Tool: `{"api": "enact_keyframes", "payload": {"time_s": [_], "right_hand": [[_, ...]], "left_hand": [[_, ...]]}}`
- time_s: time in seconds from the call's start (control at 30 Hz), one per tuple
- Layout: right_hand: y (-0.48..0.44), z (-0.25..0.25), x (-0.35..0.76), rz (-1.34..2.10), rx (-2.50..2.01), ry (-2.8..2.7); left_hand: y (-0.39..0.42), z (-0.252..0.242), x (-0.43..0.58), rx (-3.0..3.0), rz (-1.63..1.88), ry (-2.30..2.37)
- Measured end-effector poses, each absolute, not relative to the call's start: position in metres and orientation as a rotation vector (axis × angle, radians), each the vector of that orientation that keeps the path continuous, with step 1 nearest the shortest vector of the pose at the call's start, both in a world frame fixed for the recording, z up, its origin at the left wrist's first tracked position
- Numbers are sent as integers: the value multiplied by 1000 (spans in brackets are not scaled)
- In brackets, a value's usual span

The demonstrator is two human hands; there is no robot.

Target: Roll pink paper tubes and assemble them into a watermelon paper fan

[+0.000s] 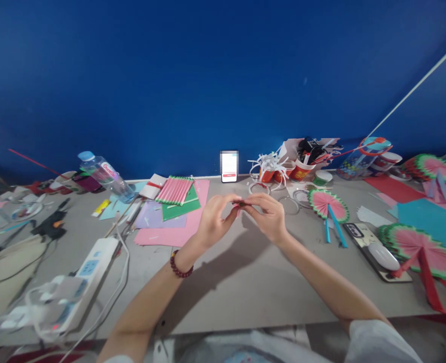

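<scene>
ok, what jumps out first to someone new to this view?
Probably the blue wall filling the upper part, with a lit phone upright in front of it near the middle. Below that, the left hand and right hand meet over the grey table, pinching a small piece mostly hidden by them. On the right side of the table, the pink-and-green fans stand out.

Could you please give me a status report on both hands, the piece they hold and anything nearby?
Left hand and right hand pinching one small piece. Piece mostly hidden, details unclear. Pink paper left of hands, upright phone beyond.
</scene>
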State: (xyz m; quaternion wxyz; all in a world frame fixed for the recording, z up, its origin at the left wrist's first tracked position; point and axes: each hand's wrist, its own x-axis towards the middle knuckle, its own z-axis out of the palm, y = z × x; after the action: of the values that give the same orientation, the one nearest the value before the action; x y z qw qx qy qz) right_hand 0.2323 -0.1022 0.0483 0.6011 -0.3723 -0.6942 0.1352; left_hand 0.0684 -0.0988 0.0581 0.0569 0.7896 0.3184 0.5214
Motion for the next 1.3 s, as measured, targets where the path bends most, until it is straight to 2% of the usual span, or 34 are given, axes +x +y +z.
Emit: {"api": "enact_keyframes", "payload": {"time_s": [1.3], "right_hand": [[-102,50,231,395,-813,-1774]], "left_hand": [[-85,48,67,2333,1460,897]]}}
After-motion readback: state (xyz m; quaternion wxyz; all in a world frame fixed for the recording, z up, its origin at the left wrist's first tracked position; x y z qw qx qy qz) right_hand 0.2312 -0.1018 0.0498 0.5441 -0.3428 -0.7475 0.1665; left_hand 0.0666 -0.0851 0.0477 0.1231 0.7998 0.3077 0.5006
